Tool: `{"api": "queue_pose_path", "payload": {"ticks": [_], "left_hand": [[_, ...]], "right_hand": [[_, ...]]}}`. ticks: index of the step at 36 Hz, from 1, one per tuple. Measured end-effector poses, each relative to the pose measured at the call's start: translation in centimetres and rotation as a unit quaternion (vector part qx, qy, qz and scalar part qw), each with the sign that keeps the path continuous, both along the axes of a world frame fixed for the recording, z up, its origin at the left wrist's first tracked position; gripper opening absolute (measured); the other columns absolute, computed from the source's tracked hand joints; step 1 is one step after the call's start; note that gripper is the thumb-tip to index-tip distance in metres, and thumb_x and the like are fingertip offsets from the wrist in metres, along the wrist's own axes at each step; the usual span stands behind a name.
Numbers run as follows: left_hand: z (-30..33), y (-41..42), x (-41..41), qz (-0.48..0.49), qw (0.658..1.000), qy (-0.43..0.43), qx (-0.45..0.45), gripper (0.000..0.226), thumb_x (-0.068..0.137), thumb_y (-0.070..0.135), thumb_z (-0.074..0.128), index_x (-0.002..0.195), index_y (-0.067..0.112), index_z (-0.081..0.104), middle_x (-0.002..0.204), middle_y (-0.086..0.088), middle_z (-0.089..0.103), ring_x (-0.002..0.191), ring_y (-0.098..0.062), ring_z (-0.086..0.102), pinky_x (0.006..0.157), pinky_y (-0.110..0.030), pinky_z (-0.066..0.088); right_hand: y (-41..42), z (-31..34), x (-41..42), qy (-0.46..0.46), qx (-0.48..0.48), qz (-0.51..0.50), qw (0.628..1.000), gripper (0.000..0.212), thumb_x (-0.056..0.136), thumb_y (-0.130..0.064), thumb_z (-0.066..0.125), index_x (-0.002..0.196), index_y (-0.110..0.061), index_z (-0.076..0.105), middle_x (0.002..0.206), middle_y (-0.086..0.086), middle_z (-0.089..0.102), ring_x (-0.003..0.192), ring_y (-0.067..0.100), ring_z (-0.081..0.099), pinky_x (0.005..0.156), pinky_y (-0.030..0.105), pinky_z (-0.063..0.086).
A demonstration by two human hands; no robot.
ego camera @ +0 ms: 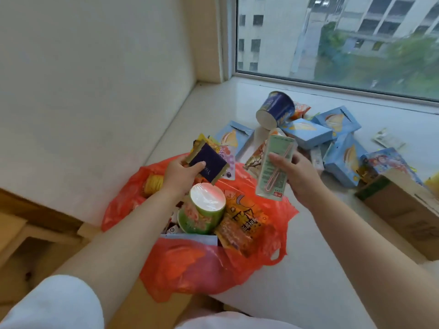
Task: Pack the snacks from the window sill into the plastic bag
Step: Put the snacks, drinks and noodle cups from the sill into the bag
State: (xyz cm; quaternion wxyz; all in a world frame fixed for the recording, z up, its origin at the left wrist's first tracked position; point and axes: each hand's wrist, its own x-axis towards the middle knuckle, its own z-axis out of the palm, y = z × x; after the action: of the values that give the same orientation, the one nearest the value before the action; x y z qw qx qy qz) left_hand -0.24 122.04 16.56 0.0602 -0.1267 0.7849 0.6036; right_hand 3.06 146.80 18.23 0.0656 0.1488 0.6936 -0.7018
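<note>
An orange-red plastic bag (190, 264) lies open at the sill's near edge, holding a green noodle cup (203, 210), an orange snack pack (242, 222) and other packets. Above the bag's far side, my left hand (181, 173) grips a dark blue packet (210, 162) together with some colourful sachets. My right hand (298, 176) holds a pale green drink carton (275, 165) with a pink straw upright over the bag's right rim. Farther along the sill (308, 269) lie several blue boxes (342, 160) and a tipped blue cup (276, 109).
A cardboard box (403, 210) stands on the sill at the right. The window (332, 39) closes the far side and a white wall (95, 91) the left. Small sachets (387, 138) lie near the blue boxes. Wooden furniture (28, 233) sits below left.
</note>
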Motion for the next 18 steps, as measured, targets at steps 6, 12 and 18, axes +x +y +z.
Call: {"api": "queue_pose_path", "payload": {"ticks": [6, 12, 18], "left_hand": [[-0.7, -6.7, 0.7, 0.013, 0.998, 0.012, -0.060, 0.010, 0.085, 0.016, 0.068, 0.094, 0.018, 0.064, 0.082, 0.003, 0.067, 0.074, -0.010, 0.062, 0.064, -0.017, 0.047], [-2.6, -12.7, 0.8, -0.013, 0.994, -0.016, -0.104, 0.007, 0.084, 0.019, 0.069, 0.084, 0.020, 0.062, 0.077, 0.001, 0.064, 0.069, -0.016, 0.058, 0.066, -0.030, 0.045], [-4.8, -17.0, 0.2, -0.028, 0.991, -0.085, -0.102, 0.010, 0.083, 0.018, 0.070, 0.083, 0.023, 0.061, 0.074, -0.001, 0.062, 0.062, -0.020, 0.057, 0.054, -0.027, 0.045]], "right_hand": [[-5.8, -0.5, -0.3, 0.016, 0.098, 0.042, 0.994, 0.034, 0.081, -0.023, 0.071, 0.111, -0.010, 0.060, 0.096, 0.001, 0.068, 0.081, 0.012, 0.065, 0.063, 0.022, 0.047], [-12.0, -2.6, -1.4, -0.014, 0.145, 0.053, 0.988, 0.037, 0.078, -0.027, 0.074, 0.107, -0.011, 0.057, 0.091, -0.002, 0.064, 0.085, 0.019, 0.065, 0.065, 0.026, 0.048], [-17.9, -4.4, -2.5, -0.048, 0.180, 0.082, 0.979, 0.037, 0.079, -0.030, 0.073, 0.106, -0.017, 0.051, 0.093, -0.004, 0.060, 0.080, 0.013, 0.060, 0.059, 0.021, 0.045]]}}
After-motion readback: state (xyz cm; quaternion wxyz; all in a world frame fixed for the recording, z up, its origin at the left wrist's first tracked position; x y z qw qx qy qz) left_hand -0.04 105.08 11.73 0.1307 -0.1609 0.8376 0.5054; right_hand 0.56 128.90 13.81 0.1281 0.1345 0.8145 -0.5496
